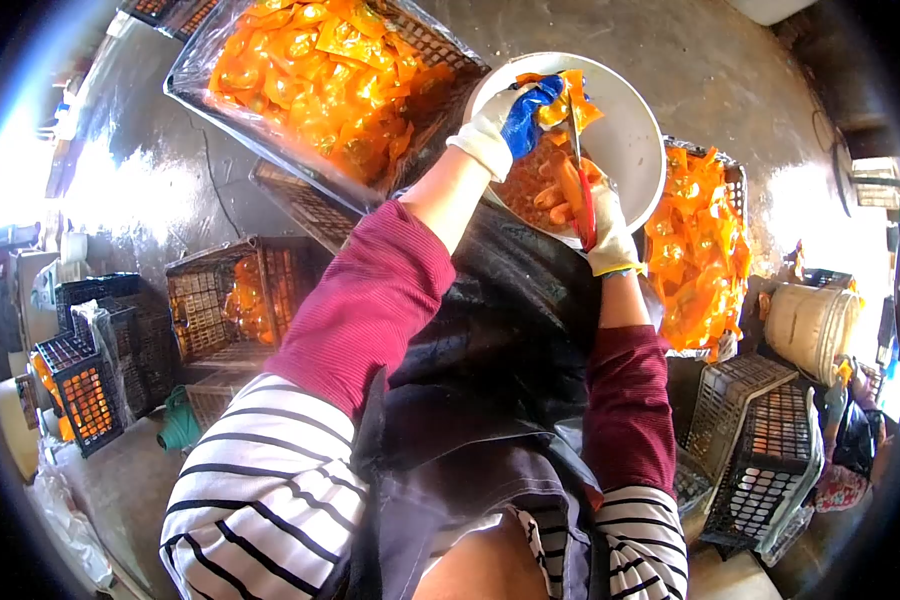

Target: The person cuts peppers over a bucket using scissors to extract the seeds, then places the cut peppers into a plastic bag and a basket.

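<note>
My left hand (515, 120), in a white and blue glove, grips an orange packet (573, 98) above a white bucket (630, 130). In my right hand (610, 225), gloved in white and yellow, are red-handled scissors (587, 205). The blades point up and reach the packet. Reddish-brown contents (530, 185) and sausage-like orange pieces lie in the bucket under the hands. Left of the bucket, a plastic-lined crate (195, 75) holds many orange packets (315, 80). More orange packets (695, 250) fill a crate at the right.
An open crate (195, 300) lies at the left with orange packets inside. Dark crates (90, 400) stand farther left. At the right are a beige bucket (810, 325) and tilted crates (765, 455). A dark apron (500, 340) covers the lap below the bucket.
</note>
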Available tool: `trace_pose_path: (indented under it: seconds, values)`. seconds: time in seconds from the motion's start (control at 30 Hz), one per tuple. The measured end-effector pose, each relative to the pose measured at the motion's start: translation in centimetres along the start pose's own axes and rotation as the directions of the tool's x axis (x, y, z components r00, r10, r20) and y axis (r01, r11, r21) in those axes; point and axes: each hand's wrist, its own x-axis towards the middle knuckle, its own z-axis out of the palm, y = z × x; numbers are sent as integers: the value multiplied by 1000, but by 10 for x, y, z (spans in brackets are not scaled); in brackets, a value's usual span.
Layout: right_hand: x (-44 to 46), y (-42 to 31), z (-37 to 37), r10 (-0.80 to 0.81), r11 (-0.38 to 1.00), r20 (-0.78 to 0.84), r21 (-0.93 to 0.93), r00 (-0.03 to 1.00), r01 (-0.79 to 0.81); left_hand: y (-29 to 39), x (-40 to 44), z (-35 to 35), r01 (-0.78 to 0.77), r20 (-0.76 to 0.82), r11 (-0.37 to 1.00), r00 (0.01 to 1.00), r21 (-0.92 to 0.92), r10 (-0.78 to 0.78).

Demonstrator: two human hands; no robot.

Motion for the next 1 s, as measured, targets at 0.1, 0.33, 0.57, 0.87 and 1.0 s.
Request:
trace_pose_path:
  seconds: [0.1, 0.33, 0.57, 0.87, 1.0]
  values:
    - [5, 7, -6, -34, 996, 28, -87, 999, 37, 10, -9, 4, 12, -32, 998, 999, 54, -10]
    - [6, 3, 1, -4, 893, -129, -448, 992, -55, -14, 19, -28, 45, -125, 917, 992, 397, 6]
    - [3, -2, 14, -26, 913, -201, -403, 979, -59, -17, 13, -16, 78, -225, 924, 974, 373, 9]
    - [-2, -13, 6, -13, 978, -174, -208, 985, -24, 4, -16, 11, 258, 37, 958, 966, -124, -255]
    - [-1, -15, 0, 36, 958, -125, -278, 992, -70, -8, -9, 0, 203, -52, 979, 978, -9, -203]
